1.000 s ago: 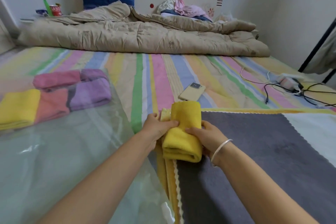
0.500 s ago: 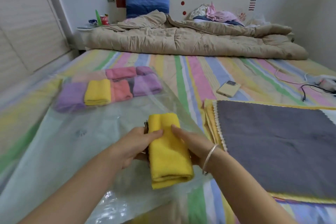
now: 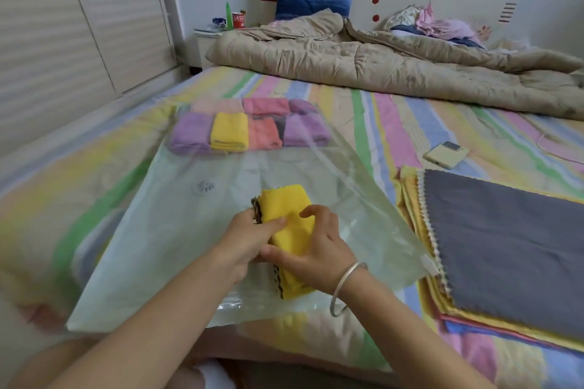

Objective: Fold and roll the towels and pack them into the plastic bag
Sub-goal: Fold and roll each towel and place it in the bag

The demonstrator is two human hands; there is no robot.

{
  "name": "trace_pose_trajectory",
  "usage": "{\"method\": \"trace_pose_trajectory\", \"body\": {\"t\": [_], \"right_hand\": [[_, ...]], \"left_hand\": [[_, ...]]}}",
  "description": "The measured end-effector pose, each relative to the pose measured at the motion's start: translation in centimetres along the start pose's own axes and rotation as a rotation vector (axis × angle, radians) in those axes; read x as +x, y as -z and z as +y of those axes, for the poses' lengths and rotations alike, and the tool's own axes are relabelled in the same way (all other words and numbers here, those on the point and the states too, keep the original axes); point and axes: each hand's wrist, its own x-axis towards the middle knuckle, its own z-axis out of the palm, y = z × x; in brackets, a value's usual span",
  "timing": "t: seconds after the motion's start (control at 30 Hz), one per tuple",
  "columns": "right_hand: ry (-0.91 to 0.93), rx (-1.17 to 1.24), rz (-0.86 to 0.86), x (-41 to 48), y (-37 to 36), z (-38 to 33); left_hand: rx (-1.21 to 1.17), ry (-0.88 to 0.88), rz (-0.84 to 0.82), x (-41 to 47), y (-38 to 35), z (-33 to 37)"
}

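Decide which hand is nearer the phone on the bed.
Right. The right hand grips the yellow towel on the side facing the phone; the left hand grips its other side.

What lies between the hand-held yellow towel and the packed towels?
In the head view, only a bare stretch of plastic bag separates the yellow towel from the packed towels.

Both hands, left hand [image 3: 249,238] and right hand [image 3: 316,249], grip a rolled yellow towel [image 3: 289,218] over the clear plastic bag [image 3: 177,230] at frame centre; packed towels [image 3: 249,128] sit in its upper-left end
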Motion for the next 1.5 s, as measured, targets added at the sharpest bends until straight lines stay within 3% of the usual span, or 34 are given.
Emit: {"method": "trace_pose_trajectory", "body": {"t": [0.1, 0.27, 0.4, 0.63, 0.8, 0.97, 1.13, 1.27, 1.5], "right_hand": [[-0.007, -0.224, -0.059, -0.2, 0.5, 0.5], [0.012, -0.154, 0.04, -0.6, 1.9, 1.4], [0.056, -0.129, 0.065, -1.0, 2.8, 1.7], [-0.008, 0.009, -0.076, -1.6, 3.4, 1.4], [-0.116, 0.128, 0.094, -1.8, 2.6, 1.3], [-0.03, -0.001, 0.181, -2.2, 2.2, 1.6], [-0.065, -0.001, 0.087, -2.0, 2.3, 2.2], [-0.095, -0.091, 0.015, -1.8, 2.3, 3.1], [-0.052, -0.186, 0.108, -2.6, 2.1, 3.4]], "left_hand": [[-0.092, 0.065, -0.169, -0.3, -0.5, 0.2], [-0.265, 0.128, -0.431, -1.1, -1.4, 1.1], [-0.184, 0.055, -0.572, -1.4, -1.4, 0.8], [-0.197, 0.072, -0.691, -1.9, -1.2, 0.7], [-0.285, 0.057, -0.802, -3.1, -2.1, 1.0], [-0.332, 0.077, -0.875, -3.0, -2.0, 1.6], [-0.215, 0.047, -0.959, -3.3, -1.9, 1.6], [-0.128, 0.043, -0.903, -3.5, -1.6, 1.3], [-0.106, 0.064, -0.908, -4.0, -1.4, 1.7]]}}
